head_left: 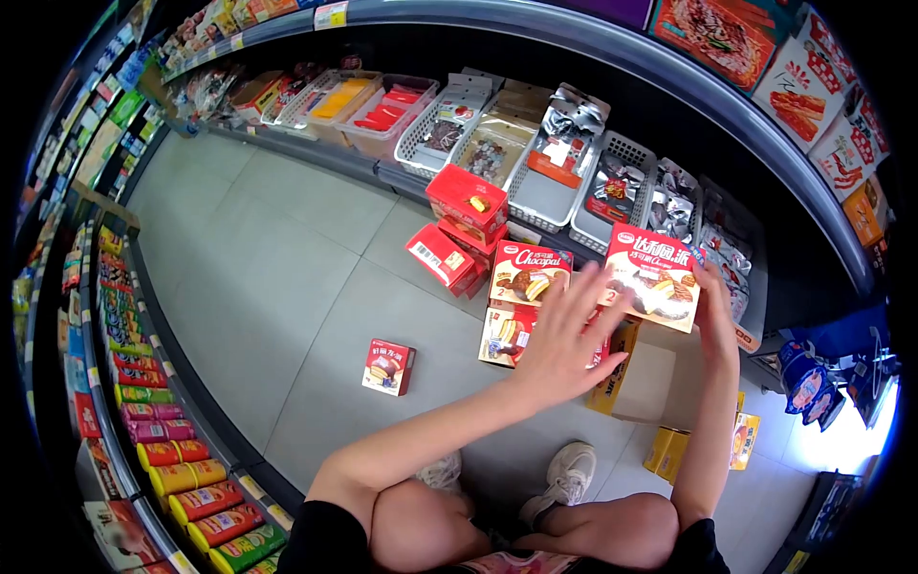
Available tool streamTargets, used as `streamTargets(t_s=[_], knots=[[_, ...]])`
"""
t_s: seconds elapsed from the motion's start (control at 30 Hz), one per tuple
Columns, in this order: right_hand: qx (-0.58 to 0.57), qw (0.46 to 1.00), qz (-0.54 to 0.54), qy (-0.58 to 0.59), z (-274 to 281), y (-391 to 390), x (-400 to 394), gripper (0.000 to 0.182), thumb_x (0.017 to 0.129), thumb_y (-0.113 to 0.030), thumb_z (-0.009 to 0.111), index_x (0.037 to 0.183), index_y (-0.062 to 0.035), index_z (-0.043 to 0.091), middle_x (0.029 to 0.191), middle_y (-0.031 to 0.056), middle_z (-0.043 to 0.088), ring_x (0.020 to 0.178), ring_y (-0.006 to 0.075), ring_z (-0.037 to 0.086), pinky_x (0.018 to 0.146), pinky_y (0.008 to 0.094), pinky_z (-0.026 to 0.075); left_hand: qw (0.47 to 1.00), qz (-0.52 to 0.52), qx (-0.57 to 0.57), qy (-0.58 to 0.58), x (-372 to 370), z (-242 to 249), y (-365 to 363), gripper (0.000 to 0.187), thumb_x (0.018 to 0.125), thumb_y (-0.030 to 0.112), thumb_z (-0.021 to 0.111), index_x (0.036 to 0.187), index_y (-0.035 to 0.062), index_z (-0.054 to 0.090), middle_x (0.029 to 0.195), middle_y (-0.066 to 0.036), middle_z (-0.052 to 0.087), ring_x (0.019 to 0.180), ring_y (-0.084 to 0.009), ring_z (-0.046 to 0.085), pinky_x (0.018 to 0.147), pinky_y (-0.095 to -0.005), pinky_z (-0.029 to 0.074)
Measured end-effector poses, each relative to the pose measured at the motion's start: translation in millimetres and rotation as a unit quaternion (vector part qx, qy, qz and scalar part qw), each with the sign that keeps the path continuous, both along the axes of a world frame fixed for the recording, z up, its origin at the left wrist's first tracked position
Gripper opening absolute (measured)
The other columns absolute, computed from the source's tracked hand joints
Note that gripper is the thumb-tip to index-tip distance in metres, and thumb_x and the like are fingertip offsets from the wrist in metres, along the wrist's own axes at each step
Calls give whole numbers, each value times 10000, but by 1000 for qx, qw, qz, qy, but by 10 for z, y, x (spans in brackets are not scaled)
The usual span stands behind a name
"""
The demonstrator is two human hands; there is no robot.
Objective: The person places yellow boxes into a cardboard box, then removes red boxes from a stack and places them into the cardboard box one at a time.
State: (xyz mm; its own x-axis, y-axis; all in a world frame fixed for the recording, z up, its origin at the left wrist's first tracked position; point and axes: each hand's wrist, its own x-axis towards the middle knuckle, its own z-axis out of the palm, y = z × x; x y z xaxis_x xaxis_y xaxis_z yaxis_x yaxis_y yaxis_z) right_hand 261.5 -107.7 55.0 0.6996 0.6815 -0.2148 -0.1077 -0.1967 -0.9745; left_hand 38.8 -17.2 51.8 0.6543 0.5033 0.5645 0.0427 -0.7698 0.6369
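My right hand (715, 311) grips the right edge of a red and cream Chocopai box (653, 277), its printed front facing up toward me. My left hand (577, 335) is spread with fingers apart, its fingertips near that box's left edge; whether they touch it I cannot tell. Left of it, another Chocopai box (529, 272) sits on top of a similar box (507, 333), partly hidden by my left hand. Several red boxes (467, 203) are piled beside the lower shelf. A small red and white box (387, 367) stands alone on the floor.
White baskets (552, 196) of packets line the low shelf ahead. An open carton (660, 378) and yellow boxes (667, 452) lie on the floor at right. Shelves of canned snacks (206, 499) curve along the left. My shoes (572, 472) are below my hands.
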Motion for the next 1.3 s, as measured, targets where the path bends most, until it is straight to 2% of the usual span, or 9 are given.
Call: streamTargets(t_s=[0.4, 0.6, 0.67, 0.7, 0.8, 0.87, 1.03, 1.2, 1.3], knots=[[4, 990, 122, 71, 416, 198, -561, 381, 784, -354, 477, 1021, -56, 449, 921, 60, 561, 806, 130, 566, 684, 248, 440, 972, 38, 208, 106, -19, -18, 5, 709, 627, 185, 641, 1249, 136, 306, 1303, -121, 242, 1218, -278, 207, 950, -591, 83], [-5, 984, 142, 106, 394, 246, -702, 347, 825, -382, 432, 952, -61, 463, 890, 68, 563, 772, 148, 569, 660, 267, 455, 963, 92, 251, -27, -36, -50, 212, 601, 574, 155, 647, 1123, 172, 402, 1203, -54, 349, 1166, -253, 291, 913, -645, 54], [127, 965, 169, 155, 383, 257, -694, 383, 872, -374, 342, 977, -27, 467, 840, 75, 568, 751, 162, 566, 676, 272, 450, 977, 97, 186, -29, -68, 77, 225, 569, 611, 127, 650, 1107, 138, 372, 1161, -81, 370, 1131, -233, 332, 946, -572, 153], [155, 958, 199, 138, 412, 260, -664, 428, 896, -369, 266, 984, -5, 473, 789, 80, 566, 744, 165, 559, 687, 273, 443, 990, 84, -17, -109, -61, 142, 218, 585, 636, 129, 659, 1120, 98, 331, 1139, -100, 375, 1109, -224, 361, 922, -493, 245], [116, 981, 154, 1, 411, 283, -652, 290, 868, -278, 406, 960, -17, 490, 806, 66, 547, 758, 131, 534, 696, 254, 427, 856, 9, -460, -238, -32, 119, 284, 569, 714, 138, 645, 1112, 14, 258, 1095, -138, 400, 1020, -184, 445, 830, -282, 402], [66, 989, 128, -41, 368, 309, -671, 277, 803, -234, 528, 982, -28, 484, 865, 45, 530, 825, 102, 495, 749, 238, 391, 744, -28, -611, -269, -31, 153, 288, 538, 751, 140, 606, 1127, 34, 237, 1092, -116, 428, 980, -158, 478, 808, -294, 427], [52, 988, 141, -30, 457, 318, -747, 419, 755, -232, 602, 1079, -27, 434, 1045, 80, 483, 941, 126, 461, 815, 256, 369, 666, -95, -683, -284, -24, 94, 267, 483, 802, 168, 541, 1174, 68, 249, 1120, -76, 424, 1022, -166, 464, 842, -330, 410], [90, 978, 184, 31, 440, 274, -687, 534, 759, -210, 594, 1198, -38, 343, 1167, 134, 418, 1089, 180, 402, 903, 294, 330, 710, -116, -661, -216, -30, 71, 294, 516, 824, 306, 489, 1215, 63, 257, 1194, -104, 394, 1095, -201, 416, 911, -378, 347], [84, 975, 206, 4, 458, 236, -678, 557, 759, -237, 570, 1224, -55, 322, 1181, 129, 418, 1111, 185, 388, 935, 297, 286, 730, -81, -668, -119, -66, 155, 350, 462, 828, 332, 486, 1164, 52, 340, 1050, -54, 489, 946, -108, 504, 809, -256, 415]])
